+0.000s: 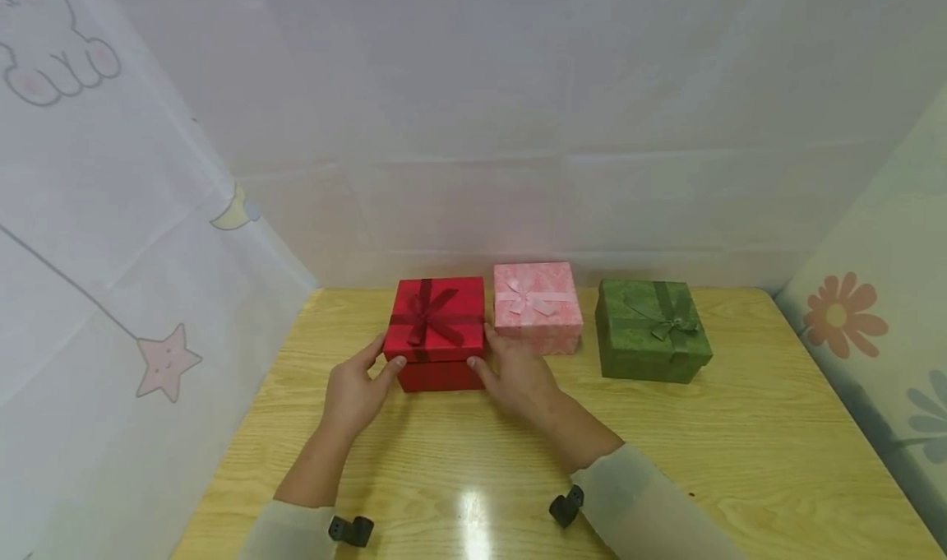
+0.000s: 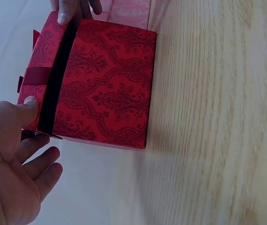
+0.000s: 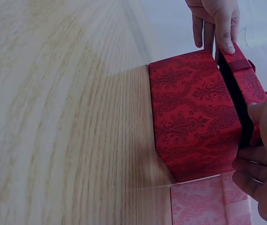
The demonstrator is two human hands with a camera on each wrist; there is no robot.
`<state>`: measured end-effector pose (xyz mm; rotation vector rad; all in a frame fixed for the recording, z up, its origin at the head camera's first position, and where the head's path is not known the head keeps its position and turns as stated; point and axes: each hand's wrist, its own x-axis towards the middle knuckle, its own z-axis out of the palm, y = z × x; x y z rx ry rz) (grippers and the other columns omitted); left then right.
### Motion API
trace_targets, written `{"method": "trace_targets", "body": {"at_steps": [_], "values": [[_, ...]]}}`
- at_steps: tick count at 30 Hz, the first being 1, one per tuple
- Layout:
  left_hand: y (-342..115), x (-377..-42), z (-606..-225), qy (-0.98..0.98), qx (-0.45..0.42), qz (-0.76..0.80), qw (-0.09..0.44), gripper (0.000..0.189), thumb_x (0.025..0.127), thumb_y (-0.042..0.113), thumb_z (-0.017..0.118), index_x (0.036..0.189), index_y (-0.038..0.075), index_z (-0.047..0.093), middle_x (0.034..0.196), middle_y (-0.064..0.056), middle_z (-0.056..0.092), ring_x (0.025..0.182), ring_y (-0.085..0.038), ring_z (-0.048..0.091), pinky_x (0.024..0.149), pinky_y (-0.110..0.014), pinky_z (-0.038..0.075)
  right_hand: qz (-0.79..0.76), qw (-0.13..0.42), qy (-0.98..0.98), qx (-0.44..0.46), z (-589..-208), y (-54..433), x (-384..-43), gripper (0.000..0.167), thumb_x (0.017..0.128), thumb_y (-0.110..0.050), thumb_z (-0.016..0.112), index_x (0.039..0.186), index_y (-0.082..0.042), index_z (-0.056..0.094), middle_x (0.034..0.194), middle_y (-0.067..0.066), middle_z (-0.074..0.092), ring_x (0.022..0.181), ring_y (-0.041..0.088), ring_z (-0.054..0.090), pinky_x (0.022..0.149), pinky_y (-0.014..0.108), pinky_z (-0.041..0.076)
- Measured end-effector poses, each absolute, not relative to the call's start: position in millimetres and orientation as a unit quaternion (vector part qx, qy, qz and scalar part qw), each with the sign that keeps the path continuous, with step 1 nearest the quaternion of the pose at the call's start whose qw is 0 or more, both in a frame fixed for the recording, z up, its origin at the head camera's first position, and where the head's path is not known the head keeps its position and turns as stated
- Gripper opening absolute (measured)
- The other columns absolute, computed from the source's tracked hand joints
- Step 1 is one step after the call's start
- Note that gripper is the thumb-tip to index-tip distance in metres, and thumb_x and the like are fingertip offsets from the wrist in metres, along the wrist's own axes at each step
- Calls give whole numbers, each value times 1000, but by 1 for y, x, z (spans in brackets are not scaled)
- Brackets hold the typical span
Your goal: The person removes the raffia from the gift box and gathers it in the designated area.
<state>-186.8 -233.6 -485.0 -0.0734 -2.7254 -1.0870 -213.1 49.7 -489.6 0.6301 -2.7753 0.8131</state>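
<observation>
A red patterned gift box (image 2: 107, 84) stands on the wooden table, its ribbon-tied lid (image 1: 436, 317) on top. In both wrist views a dark gap shows between the lid and the box body. My left hand (image 1: 355, 391) grips the lid's left side, with the thumb on its front edge and the fingers at the side. On the opposite side my right hand (image 1: 521, 379) holds the lid the same way, thumb in front. Close beside the right hand sits a pink gift box (image 1: 538, 309) with a pale bow.
A green gift box (image 1: 651, 330) with a green bow stands farther right on the wooden table (image 1: 740, 428). Behind the boxes hangs a pale cloth backdrop (image 1: 459, 132), and printed cloth walls rise on the left and right.
</observation>
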Motion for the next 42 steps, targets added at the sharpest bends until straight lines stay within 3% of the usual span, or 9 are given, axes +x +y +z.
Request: {"method": "trace_targets", "body": {"at_steps": [15,25,32,36,42], "values": [[-228,-179,-471,-899,-19,-418,126,63,97,49,72,153,25,55,148,-3,59,124,-40,64,100,-53,53,277,112,-926,229,-478,59,-209,69,104,-48,58,156,-4,45,153,11,54,141,33,51,117,46,39],[-224,-173,-470,-867,-25,-471,162,65,92,50,76,148,22,59,146,1,60,129,-30,63,106,-50,49,354,140,-892,245,-475,71,-206,75,100,-52,65,158,-9,44,159,13,47,148,29,42,118,50,37],[-221,-170,-466,-860,-41,-475,181,69,89,42,83,147,12,60,143,-5,62,136,-26,56,109,-50,47,368,180,-874,260,-470,76,-208,77,97,-46,71,158,-7,45,157,14,48,147,31,43,117,52,38],[-219,-169,-465,-852,-59,-483,195,68,89,34,85,148,12,59,145,-3,60,138,-25,54,110,-49,46,380,216,-855,279,-467,79,-208,76,93,-39,77,155,-4,48,153,18,52,143,32,48,113,55,43],[-217,-172,-462,-799,-123,-543,228,70,88,8,85,151,17,57,142,-5,64,139,-19,53,114,-33,41,423,261,-800,336,-461,79,-212,86,88,-25,84,160,-10,40,155,8,52,141,26,52,114,49,43]]}}
